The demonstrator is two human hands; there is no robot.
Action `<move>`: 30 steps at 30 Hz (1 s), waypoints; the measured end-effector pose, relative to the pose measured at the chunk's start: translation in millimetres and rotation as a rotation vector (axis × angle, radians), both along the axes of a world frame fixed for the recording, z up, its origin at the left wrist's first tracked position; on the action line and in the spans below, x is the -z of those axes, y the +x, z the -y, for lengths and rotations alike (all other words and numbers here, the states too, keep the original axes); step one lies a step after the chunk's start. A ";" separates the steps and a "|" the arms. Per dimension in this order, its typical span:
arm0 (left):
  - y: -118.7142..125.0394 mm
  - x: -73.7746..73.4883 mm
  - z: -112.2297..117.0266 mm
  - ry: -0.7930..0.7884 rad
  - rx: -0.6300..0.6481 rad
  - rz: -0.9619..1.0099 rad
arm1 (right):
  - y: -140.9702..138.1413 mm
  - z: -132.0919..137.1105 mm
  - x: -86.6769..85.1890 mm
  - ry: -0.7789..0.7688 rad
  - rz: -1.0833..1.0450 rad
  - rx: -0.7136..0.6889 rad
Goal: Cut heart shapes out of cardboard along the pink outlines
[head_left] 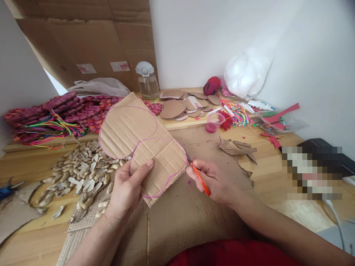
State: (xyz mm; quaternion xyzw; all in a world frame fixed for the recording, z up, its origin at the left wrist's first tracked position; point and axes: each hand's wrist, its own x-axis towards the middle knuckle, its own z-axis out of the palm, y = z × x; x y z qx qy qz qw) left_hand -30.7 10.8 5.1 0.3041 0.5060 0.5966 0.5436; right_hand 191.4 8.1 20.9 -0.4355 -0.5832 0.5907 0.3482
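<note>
My left hand [130,186] grips a piece of brown corrugated cardboard [155,151] by its lower left side, thumb on top. Purple outlines of two rounded shapes are drawn on the cardboard, one overlapping the other. Wrapped around the orange handles of a pair of scissors [200,177] is my right hand [210,181]. The scissor blades meet the right edge of the cardboard beside the purple line; how far the blades are apart is hard to see. Beneath both hands lies a larger cardboard sheet [177,229] on the wooden table.
Peanut shells [85,170] are heaped at left. Behind them lie pink woven pieces with coloured cords [55,118]. Cut cardboard discs [173,109], a bottle [148,81], a red yarn ball [212,85] and a small plastic cup [214,122] stand along the back. Cardboard scraps [237,147] lie right.
</note>
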 end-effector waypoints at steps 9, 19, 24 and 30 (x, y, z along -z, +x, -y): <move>0.4 -0.3 -0.5 0.000 -0.007 -0.013 | -1.9 1.1 -0.2 0.018 0.052 0.041; 1.3 0.2 -1.2 0.011 -0.003 0.005 | -2.9 3.5 1.5 0.024 0.069 0.067; -1.8 2.3 -1.3 0.008 0.010 0.006 | -2.6 3.5 1.5 0.046 0.096 0.053; -5.3 0.7 -2.0 -0.007 0.017 0.006 | -1.5 1.0 1.1 0.060 0.124 0.049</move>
